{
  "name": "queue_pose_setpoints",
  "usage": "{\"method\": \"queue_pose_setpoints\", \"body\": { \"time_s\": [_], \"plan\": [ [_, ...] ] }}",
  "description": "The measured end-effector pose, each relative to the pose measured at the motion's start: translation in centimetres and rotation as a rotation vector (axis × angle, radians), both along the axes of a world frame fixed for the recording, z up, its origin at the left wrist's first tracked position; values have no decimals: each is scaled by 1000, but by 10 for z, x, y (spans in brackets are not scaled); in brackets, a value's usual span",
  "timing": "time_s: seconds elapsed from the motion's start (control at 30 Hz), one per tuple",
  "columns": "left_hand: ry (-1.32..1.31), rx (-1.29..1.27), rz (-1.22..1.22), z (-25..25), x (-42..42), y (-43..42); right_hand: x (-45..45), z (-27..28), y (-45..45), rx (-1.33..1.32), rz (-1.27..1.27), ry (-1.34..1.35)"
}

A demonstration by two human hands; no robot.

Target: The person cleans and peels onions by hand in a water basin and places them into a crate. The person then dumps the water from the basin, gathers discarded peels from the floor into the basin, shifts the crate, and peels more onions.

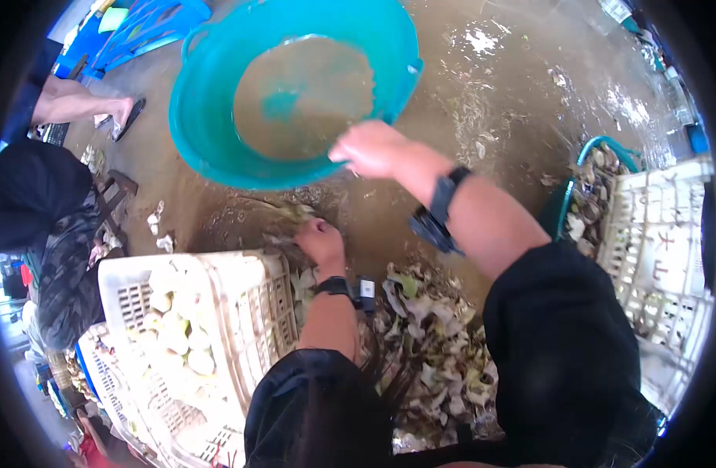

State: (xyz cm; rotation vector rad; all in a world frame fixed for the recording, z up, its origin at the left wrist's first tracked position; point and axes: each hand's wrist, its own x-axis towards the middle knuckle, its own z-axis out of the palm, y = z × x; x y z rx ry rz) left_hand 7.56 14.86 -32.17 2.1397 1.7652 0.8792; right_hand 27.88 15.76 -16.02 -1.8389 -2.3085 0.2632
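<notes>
My right hand [371, 148] grips the near rim of a large turquoise plastic tub [198, 129]. Murky brown water [303, 82] lies inside the tub, its bottom faintly visible. Lower down, my left hand [320, 240] is closed just below the tub's near side, over the wet floor. Pale greenish, blurred matter shows at its fingers; whether they hold it is unclear. Beside that forearm stands a white plastic crate [264, 304] with pale, rounded vegetable pieces [179, 335]. A heap of torn, whitish leafy scraps [440, 343] lies between my arms.
Muddy water covers the floor [514, 101]. At right, a white crate [662, 234] stands beside a teal container [565, 210] of scraps. A blue plastic object [151, 31] is at upper left. Another person's leg [81, 105] and dark-clothed people are at left.
</notes>
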Motion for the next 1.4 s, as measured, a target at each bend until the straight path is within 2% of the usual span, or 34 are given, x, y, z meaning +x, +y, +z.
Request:
{"method": "queue_pose_setpoints", "body": {
  "time_s": [0.03, 0.1, 0.17, 0.23, 0.3, 0.37, 0.43, 0.5, 0.57, 0.63, 0.67, 0.73, 0.77, 0.8, 0.87, 0.9, 0.97, 1.0, 1.03, 1.1, 1.13, 1.2, 1.23, 1.27, 1.3, 1.33, 1.37, 1.4],
  "plan": [
    [-21, -46, -14, 3, -1, -26, -7, -4, -30, 74, -2, 38],
    [-128, -343, 45, 1, -3, -81, -21, 2, -96, 79, -15, -10],
    [-94, -647, 144, 40, 2, -135, -23, -1, -158, 93, -55, 138],
    [-97, -611, 152, 52, -1, -180, -16, 8, -206, -4, -168, 104],
    [-74, -601, 140, 59, -21, -210, -21, 14, -264, -40, -177, 107],
    [60, -316, -71, 61, -36, -211, -21, 19, -311, -67, -198, 87],
    [166, -272, -92, 66, -56, -191, -25, 14, -361, -160, -287, 225],
    [266, -283, -43, 65, -71, -156, -34, 16, -380, -131, -307, 142],
    [346, -323, 24, 65, -79, -127, -52, 22, -390, 12, -368, -35],
    [430, -365, 50, 65, -83, -114, -85, 61, -400, 214, -642, -54],
    [473, -382, 42, 64, -85, -114, -102, 54, -422, 198, -709, -65],
    [546, -410, -17, 61, -86, -128, -138, 16, -468, 136, -1223, 407],
    [578, -418, -36, 60, -88, -136, -152, -3, -492, 128, -1495, 328],
    [602, -421, -68, 59, -89, -145, -152, -19, -515, 129, -1528, 324],
    [642, -433, -133, 58, -92, -165, -135, -49, -555, -56, -1866, 294],
    [661, -438, -164, 57, -94, -174, -124, -61, -564, -51, -1885, 292],
    [691, -446, -242, 58, -101, -197, -112, -85, -579, -307, -1772, 341],
    [706, -456, -270, 58, -105, -207, -119, -98, -587, -308, -1778, 355],
    [717, -442, -277, 62, -110, -211, -128, -109, -596, -458, -1813, 503],
    [709, -712, -324, 51, -111, -228, -138, -112, -607, -681, -1875, 688],
    [408, -833, -357, 6, -134, -223, -147, -100, -608, -673, -1870, 687],
    [-233, -1101, -362, -77, -177, -215, -166, -64, -602, -827, -1913, 1001],
    [293, -1049, -433, -51, -169, -225, -177, -58, -592, -842, -1896, 1023],
    [286, -1136, -352, -25, -160, -241, -183, -53, -579, -752, -1971, 1471],
    [280, -1218, -265, 34, -134, -266, -188, -52, -570, -630, -1995, 1926],
    [278, -1293, -176, 95, -107, -292, -195, -62, -565, -637, -1972, 1931],
    [268, -1277, -165, 83, -114, -301, -204, -81, -559, -618, -1865, 2006],
    [90, -1365, -229, 56, -126, -304, -213, -93, -552, -598, -1753, 2082]
  ]
}}
